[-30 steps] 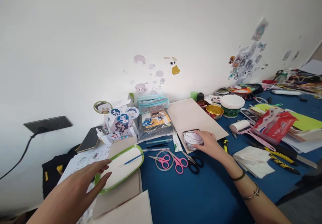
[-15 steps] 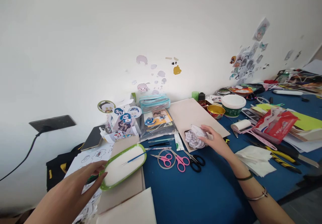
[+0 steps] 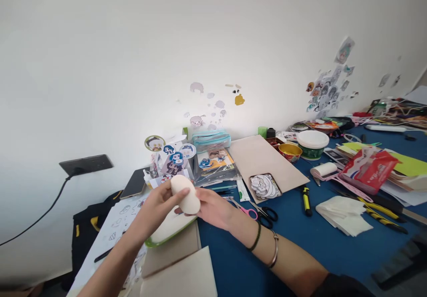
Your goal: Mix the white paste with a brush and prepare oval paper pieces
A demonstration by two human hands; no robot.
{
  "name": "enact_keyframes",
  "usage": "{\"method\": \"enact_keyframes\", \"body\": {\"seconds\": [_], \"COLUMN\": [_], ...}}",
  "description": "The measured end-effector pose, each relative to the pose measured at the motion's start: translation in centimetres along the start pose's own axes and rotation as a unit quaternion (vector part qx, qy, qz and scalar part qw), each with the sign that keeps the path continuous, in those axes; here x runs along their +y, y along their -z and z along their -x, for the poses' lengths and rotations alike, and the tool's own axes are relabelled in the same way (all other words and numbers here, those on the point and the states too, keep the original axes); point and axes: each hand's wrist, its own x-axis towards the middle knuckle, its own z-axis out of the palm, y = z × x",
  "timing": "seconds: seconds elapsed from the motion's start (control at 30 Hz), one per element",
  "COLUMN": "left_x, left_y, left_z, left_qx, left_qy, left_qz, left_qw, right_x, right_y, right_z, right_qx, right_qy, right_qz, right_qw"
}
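- White oval piece [image 3: 185,193] held up between both hands, above the green-rimmed tray [image 3: 156,239].
- Long axis tilted, upper-left to lower-right.
- Left hand [image 3: 156,206] gripped on the upper-left end, thumb laid across the face, fingers curled behind.
- Right hand [image 3: 213,208] set against the lower-right end, fingers bent around it; full grasp cannot be confirmed, fingertips hidden.
- Both hands equally close; scissors [image 3: 263,214] and cutout stack [image 3: 265,186] left untouched, off to the right.

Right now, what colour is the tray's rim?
Green, on the tray under both hands; head view shows it.
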Motion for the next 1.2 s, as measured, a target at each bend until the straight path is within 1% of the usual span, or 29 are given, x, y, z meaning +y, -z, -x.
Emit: {"method": "enact_keyframes", "body": {"seconds": [0.07, 0.1, 0.13, 0.2, 0.23, 0.3, 0.33, 0.37, 0.4, 0.5, 0.57, 0.6, 0.63, 0.67, 0.7, 0.73, 0.77, 0.8, 0.83, 0.87, 0.9, 0.93, 0.97, 1.0, 1.03, 1.07, 1.1, 1.17, 1.2], "left_x": [0.0, 0.1, 0.2, 0.5, 0.7, 0.8, 0.8, 0.7, 0.5, -0.3, -0.8, -1.0, -1.1, -1.2, -1.1, -1.0, -0.8, -0.6, -0.4, -0.3, -0.1, -0.1, 0.0, 0.0, 0.0, 0.0, 0.0, 0.2, 0.3], "left_y": [0.8, 1.4, 2.0, 2.9, 3.2, 3.4, 3.3, 3.3, 3.2, 3.0, 3.0, 3.0, 2.9, 2.8, 2.7, 2.6, 2.6, 2.5, 2.5, 2.5, 2.6, 2.7, 2.9, 3.0, 3.2, 3.3, 3.3, 3.4, 3.3], "left_z": [-0.3, -0.3, -0.2, 0.2, 0.5, 1.1, 1.3, 1.5, 1.5, 1.3, 1.1, 1.0, 0.8, 0.7, 0.6, 0.5, 0.5, 0.6, 0.7, 0.9, 1.1, 1.3, 1.5, 1.6, 1.8, 1.9, 2.0, 2.1, 2.2], "left_qx": [0.071, 0.107, 0.132, 0.155, 0.152, 0.149, 0.135, 0.12, 0.121, 0.117, 0.138, 0.162, 0.187, 0.209, 0.216, 0.198, 0.155, 0.096, 0.042, 0.002, -0.024, -0.037, -0.045, -0.054, -0.06, -0.059, -0.048, -0.021, -0.021], "left_qy": [0.025, 0.028, 0.027, 0.018, 0.014, -0.008, -0.018, -0.02, -0.02, -0.017, -0.026, -0.027, -0.025, -0.016, 0.0, 0.018, 0.038, 0.054, 0.065, 0.069, 0.066, 0.058, 0.049, 0.04, 0.029, 0.018, 0.007, -0.013, -0.021], "left_qz": [0.032, 0.035, 0.031, 0.01, -0.005, -0.025, -0.04, -0.064, -0.091, -0.125, -0.088, -0.047, 0.012, 0.089, 0.178, 0.275, 0.369, 0.45, 0.513, 0.559, 0.591, 0.612, 0.622, 0.625, 0.623, 0.619, 0.614, 0.608, 0.604], "left_qw": [0.997, 0.993, 0.99, 0.988, 0.988, 0.988, 0.99, 0.99, 0.988, 0.985, 0.986, 0.985, 0.982, 0.974, 0.96, 0.941, 0.916, 0.886, 0.855, 0.826, 0.803, 0.788, 0.78, 0.778, 0.78, 0.783, 0.787, 0.794, 0.796], "right_x": [-0.9, -1.8, -2.8, -4.9, -5.7, -6.6, -6.7, -6.7, -6.6, -6.2, -6.0, -5.8, -5.7, -5.4, -5.1, -4.6, -4.0, -3.3, -2.6, -1.9, -1.2, -0.6, -0.1, 0.3, 0.5, 0.5, 0.4, 0.0, -0.3], "right_y": [-0.5, -0.7, -1.0, -1.8, -2.4, -3.4, -3.7, -3.9, -4.0, -3.8, -3.8, -3.8, -3.8, -3.8, -3.8, -3.9, -3.8, -3.8, -3.8, -3.7, -3.7, -3.6, -3.7, -3.8, -3.9, -4.1, -4.4, -4.9, -5.1], "right_z": [-1.9, -2.6, -3.3, -4.1, -4.3, -4.3, -4.2, -4.1, -3.9, -3.5, -3.4, -3.4, -3.4, -3.5, -3.6, -3.6, -3.7, -3.8, -3.9, -4.1, -4.2, -4.3, -4.4, -4.5, -4.6, -4.5, -4.5, -4.2, -4.0], "right_qx": [-0.017, -0.025, -0.031, -0.033, -0.029, -0.004, 0.01, 0.012, 0.008, 0.014, 0.042, 0.065, 0.092, 0.12, 0.143, 0.151, 0.14, 0.11, 0.068, 0.02, -0.024, -0.055, -0.07, -0.073, -0.07, -0.062, -0.048, -0.001, 0.031], "right_qy": [-0.005, 0.0, 0.01, 0.053, 0.083, 0.176, 0.202, 0.216, 0.219, 0.217, 0.24, 0.27, 0.315, 0.373, 0.439, 0.502, 0.557, 0.6, 0.628, 0.644, 0.649, 0.649, 0.648, 0.644, 0.639, 0.632, 0.626, 0.608, 0.594], "right_qz": [0.081, 0.137, 0.188, 0.282, 0.312, 0.425, 0.468, 0.501, 0.532, 0.587, 0.607, 0.614, 0.617, 0.616, 0.612, 0.613, 0.62, 0.635, 0.653, 0.67, 0.683, 0.691, 0.696, 0.699, 0.7, 0.7, 0.695, 0.682, 0.678], "right_qw": [0.997, 0.99, 0.982, 0.957, 0.946, 0.888, 0.861, 0.838, 0.818, 0.78, 0.756, 0.739, 0.716, 0.684, 0.642, 0.591, 0.534, 0.475, 0.418, 0.369, 0.333, 0.312, 0.302, 0.302, 0.311, 0.327, 0.35, 0.406, 0.431]}}
